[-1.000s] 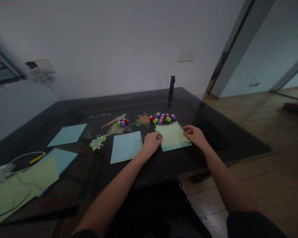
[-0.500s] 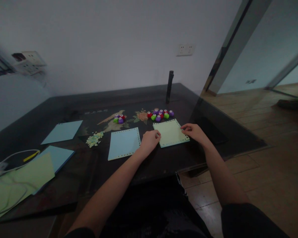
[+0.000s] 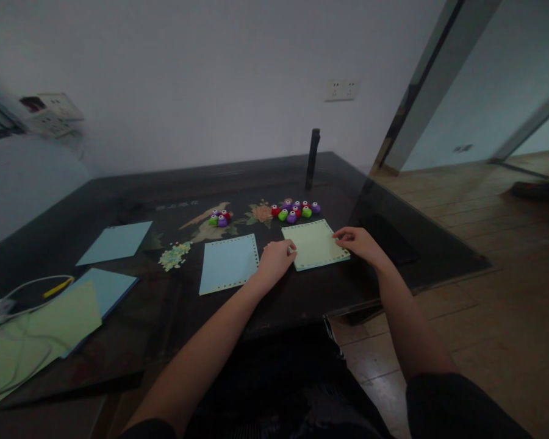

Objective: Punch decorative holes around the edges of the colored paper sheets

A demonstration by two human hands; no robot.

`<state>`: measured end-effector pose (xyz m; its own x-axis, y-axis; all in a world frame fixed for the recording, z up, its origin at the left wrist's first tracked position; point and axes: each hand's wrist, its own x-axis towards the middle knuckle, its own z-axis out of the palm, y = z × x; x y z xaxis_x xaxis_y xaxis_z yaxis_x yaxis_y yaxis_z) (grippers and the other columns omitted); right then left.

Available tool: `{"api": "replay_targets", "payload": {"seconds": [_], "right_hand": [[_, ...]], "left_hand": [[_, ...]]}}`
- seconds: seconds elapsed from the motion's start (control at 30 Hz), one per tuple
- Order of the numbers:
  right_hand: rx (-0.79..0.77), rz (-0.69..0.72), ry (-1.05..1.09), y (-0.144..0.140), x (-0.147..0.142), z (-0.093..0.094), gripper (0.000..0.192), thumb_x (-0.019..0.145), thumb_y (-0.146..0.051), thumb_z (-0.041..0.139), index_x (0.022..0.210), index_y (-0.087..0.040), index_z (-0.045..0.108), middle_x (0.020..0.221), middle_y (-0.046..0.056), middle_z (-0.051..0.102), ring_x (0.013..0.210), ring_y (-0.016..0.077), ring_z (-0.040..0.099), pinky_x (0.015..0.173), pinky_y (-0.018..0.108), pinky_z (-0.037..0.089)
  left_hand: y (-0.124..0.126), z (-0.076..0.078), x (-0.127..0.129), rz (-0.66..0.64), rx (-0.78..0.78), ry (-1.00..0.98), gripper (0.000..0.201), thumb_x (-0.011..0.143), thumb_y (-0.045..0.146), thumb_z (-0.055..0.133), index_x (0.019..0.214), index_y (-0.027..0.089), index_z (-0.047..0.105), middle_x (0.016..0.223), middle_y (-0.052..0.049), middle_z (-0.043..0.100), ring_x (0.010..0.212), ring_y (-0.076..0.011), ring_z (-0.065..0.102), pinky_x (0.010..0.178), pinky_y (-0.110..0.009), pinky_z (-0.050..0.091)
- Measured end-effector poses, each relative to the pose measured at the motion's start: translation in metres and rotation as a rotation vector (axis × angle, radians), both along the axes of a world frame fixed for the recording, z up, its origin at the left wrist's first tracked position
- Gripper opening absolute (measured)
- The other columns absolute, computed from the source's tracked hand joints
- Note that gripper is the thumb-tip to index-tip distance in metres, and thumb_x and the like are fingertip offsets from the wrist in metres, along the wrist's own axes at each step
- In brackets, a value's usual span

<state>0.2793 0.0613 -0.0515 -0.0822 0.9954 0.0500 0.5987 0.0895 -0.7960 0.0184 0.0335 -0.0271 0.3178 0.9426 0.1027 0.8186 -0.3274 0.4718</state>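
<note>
A pale yellow-green sheet [image 3: 313, 242] with small cut-outs along its edges lies on the dark table, a blue sheet [image 3: 315, 267] showing beneath its front edge. My left hand [image 3: 277, 257] is closed at the left edge of this stack, its fingers curled and partly hidden. At the right edge my right hand [image 3: 354, 241] pinches the paper between thumb and fingers. To the left of my left hand lies a separate light-blue sheet [image 3: 229, 263], also with cut-outs along its borders. Several small craft punches [image 3: 295, 210] in red, purple and green stand just behind the yellow-green sheet.
A smaller punch group [image 3: 220, 218] stands further left, near a heap of paper bits [image 3: 174, 256]. Plain blue sheet [image 3: 115, 242], yellow-green sheets [image 3: 41, 335], white cable [image 3: 22, 281] and yellow pen-like item [image 3: 58, 287] lie left. A black upright post [image 3: 312, 158] stands behind; a dark flat object [image 3: 387, 238] lies right.
Almost nothing differs. Both hands stay at the edges of the yellow-green sheet, and the view has shifted very slightly.
</note>
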Motion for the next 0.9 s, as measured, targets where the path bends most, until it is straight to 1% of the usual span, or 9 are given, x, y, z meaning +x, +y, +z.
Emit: {"api": "replay_targets", "payload": {"seconds": [0.33,0.47,0.57,0.63,0.7,0.8,0.87,0.9], "right_hand": [[0.031,-0.017,-0.119,-0.002,0.001,0.002,0.029,0.066,-0.035,0.063,0.086,-0.015,0.067,0.056,-0.003,0.055,0.052,0.0123,0.049,0.051,0.025,0.035],[0.067,-0.059,-0.194,-0.003,0.001,0.003,0.028,0.065,-0.035,0.064,0.084,-0.016,0.069,0.055,-0.003,0.054,0.052,0.0119,0.049,0.052,0.025,0.034],[0.104,-0.109,-0.218,-0.002,0.001,0.003,0.027,0.064,-0.036,0.065,0.083,-0.017,0.070,0.055,-0.002,0.054,0.052,0.0123,0.049,0.052,0.025,0.035],[0.131,-0.135,-0.205,-0.001,0.000,0.004,0.028,0.065,-0.038,0.064,0.082,-0.017,0.070,0.055,-0.002,0.054,0.053,0.0131,0.049,0.052,0.026,0.035],[0.153,-0.143,-0.174,0.001,-0.002,0.006,0.029,0.066,-0.040,0.063,0.082,-0.016,0.070,0.056,-0.001,0.054,0.054,0.0138,0.049,0.052,0.026,0.036],[0.192,-0.142,-0.128,0.003,-0.012,0.015,0.029,0.068,-0.040,0.061,0.082,-0.015,0.070,0.059,0.001,0.057,0.056,0.0147,0.049,0.053,0.027,0.037],[0.220,-0.130,-0.088,0.002,-0.026,0.026,0.029,0.069,-0.039,0.061,0.082,-0.015,0.069,0.062,0.003,0.059,0.057,0.0151,0.051,0.054,0.028,0.037],[0.233,-0.116,-0.062,0.002,-0.035,0.033,0.028,0.070,-0.039,0.061,0.082,-0.015,0.069,0.063,0.003,0.060,0.057,0.0151,0.051,0.055,0.028,0.038]], "left_hand": [[0.001,-0.007,-0.001,-0.056,0.026,0.034,0.019,0.079,0.020,0.055,0.094,0.020,0.066,0.080,-0.004,0.071,0.079,-0.0190,0.065,0.073,-0.028,0.047],[0.001,-0.009,0.001,-0.061,0.039,0.042,0.019,0.078,0.021,0.057,0.096,0.021,0.066,0.080,-0.004,0.070,0.079,-0.0193,0.064,0.074,-0.028,0.047],[-0.003,-0.003,0.000,-0.076,0.071,0.006,0.020,0.079,0.023,0.056,0.097,0.021,0.065,0.078,-0.003,0.069,0.078,-0.0188,0.063,0.072,-0.027,0.046],[-0.005,0.008,-0.006,-0.100,0.103,-0.045,0.020,0.081,0.024,0.054,0.098,0.021,0.064,0.078,-0.002,0.068,0.076,-0.0173,0.062,0.071,-0.026,0.046],[-0.007,0.022,-0.019,-0.117,0.147,-0.101,0.020,0.083,0.025,0.052,0.098,0.020,0.064,0.079,-0.002,0.067,0.075,-0.0154,0.061,0.070,-0.024,0.045],[-0.002,0.042,-0.053,-0.084,0.206,-0.144,0.021,0.085,0.025,0.049,0.097,0.019,0.065,0.081,-0.002,0.067,0.073,-0.0136,0.060,0.071,-0.024,0.045],[0.005,0.048,-0.085,-0.007,0.240,-0.143,0.020,0.084,0.023,0.049,0.095,0.018,0.065,0.082,-0.003,0.068,0.072,-0.0134,0.059,0.072,-0.025,0.045],[0.008,0.047,-0.102,0.029,0.249,-0.135,0.020,0.084,0.023,0.049,0.095,0.018,0.065,0.084,-0.003,0.068,0.073,-0.0136,0.060,0.072,-0.025,0.045]]}}
